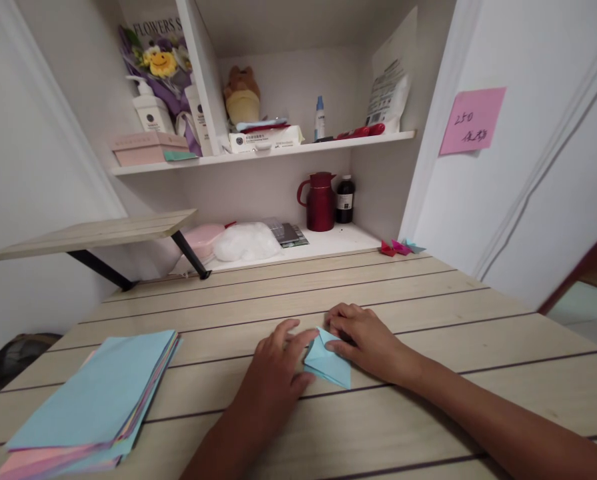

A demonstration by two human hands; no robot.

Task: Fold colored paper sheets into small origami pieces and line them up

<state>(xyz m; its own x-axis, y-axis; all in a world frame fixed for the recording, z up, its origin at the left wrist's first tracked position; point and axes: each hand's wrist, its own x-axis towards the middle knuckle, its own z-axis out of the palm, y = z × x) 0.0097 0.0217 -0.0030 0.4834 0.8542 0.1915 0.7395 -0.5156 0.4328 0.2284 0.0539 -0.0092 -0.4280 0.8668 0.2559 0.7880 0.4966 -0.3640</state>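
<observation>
A small folded piece of light blue paper (328,362) lies on the wooden table (428,300) in front of me. My left hand (273,377) rests at its left side, fingertips pressing on the paper's upper left edge. My right hand (365,340) covers its right corner, fingers curled and pinching down on the fold near the top point. Both hands touch the paper, which stays flat on the table.
A stack of coloured paper sheets (98,400), blue on top, lies at the near left. Three small folded paper pieces (401,248) sit at the table's far edge. Behind are shelves with a red jug (320,202), a dark bottle (345,199) and a raised wooden board (98,233).
</observation>
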